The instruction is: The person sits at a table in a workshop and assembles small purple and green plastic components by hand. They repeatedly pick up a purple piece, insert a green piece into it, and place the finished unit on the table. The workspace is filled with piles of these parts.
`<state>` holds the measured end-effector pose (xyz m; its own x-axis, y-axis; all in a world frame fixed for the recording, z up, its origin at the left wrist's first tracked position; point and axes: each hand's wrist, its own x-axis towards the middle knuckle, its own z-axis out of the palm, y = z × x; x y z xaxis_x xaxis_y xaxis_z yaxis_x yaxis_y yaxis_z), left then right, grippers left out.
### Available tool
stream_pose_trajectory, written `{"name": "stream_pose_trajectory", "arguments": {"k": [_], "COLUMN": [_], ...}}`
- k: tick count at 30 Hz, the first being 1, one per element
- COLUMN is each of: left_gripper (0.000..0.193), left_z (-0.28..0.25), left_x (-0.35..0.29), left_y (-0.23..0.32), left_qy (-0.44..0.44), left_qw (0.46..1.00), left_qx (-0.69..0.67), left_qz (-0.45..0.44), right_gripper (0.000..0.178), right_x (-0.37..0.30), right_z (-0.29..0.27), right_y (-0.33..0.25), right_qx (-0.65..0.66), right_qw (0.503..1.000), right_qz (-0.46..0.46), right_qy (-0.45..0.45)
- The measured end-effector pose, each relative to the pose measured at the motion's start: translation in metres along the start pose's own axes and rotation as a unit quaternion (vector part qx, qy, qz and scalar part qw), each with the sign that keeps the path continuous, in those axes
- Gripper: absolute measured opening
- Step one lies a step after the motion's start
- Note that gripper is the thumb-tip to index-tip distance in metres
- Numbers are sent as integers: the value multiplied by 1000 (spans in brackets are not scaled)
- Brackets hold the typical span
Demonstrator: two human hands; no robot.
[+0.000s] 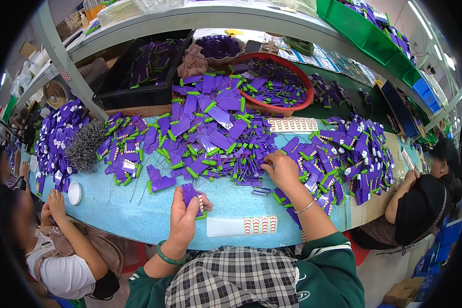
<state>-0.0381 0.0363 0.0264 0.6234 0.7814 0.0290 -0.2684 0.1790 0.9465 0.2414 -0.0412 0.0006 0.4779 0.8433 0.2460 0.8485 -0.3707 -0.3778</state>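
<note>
My left hand [181, 220], with a green bangle at its wrist, grips a flat purple plastic piece [188, 194] upright over the near side of the table. A striped sticker and a green end show on this piece, beside my thumb. Farther right, my right hand [284, 170] reaches to the edge of a heap of small purple strips [251, 163], its thumb and forefinger drawn together; whatever lies between them is too small to make out. In front of me lies a white sticker sheet [231, 227] with red chevron stickers at its right end.
Purple pieces with green ends [218, 115] are heaped across the middle. Behind stand a red basin [308, 97] and a black crate [133, 97]. A tangle of grey wire [85, 146] and a white lid [74, 193] lie left. Co-workers sit on both sides; a shelf [200, 20] spans above.
</note>
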Motion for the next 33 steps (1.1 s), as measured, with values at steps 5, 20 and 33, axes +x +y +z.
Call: {"name": "stream_pose_trajectory", "arguments": {"k": [5, 20, 33], "left_gripper": [18, 19, 16], "left_z": [-10, -4, 25], "left_x": [0, -6, -11], "left_y": [-11, -26, -32], "left_qy": [31, 4, -199], "left_qw": [998, 999, 921], "left_qx": [-51, 30, 332], "left_qz": [24, -13, 49], "right_gripper": [16, 11, 12], "right_x": [1, -16, -76], "right_z": [4, -18, -29], "right_y": [12, -7, -89], "right_qx": [81, 239, 325], "right_qw": [994, 970, 934], "right_qz": [-6, -15, -130], "right_qy": [-67, -41, -74]}}
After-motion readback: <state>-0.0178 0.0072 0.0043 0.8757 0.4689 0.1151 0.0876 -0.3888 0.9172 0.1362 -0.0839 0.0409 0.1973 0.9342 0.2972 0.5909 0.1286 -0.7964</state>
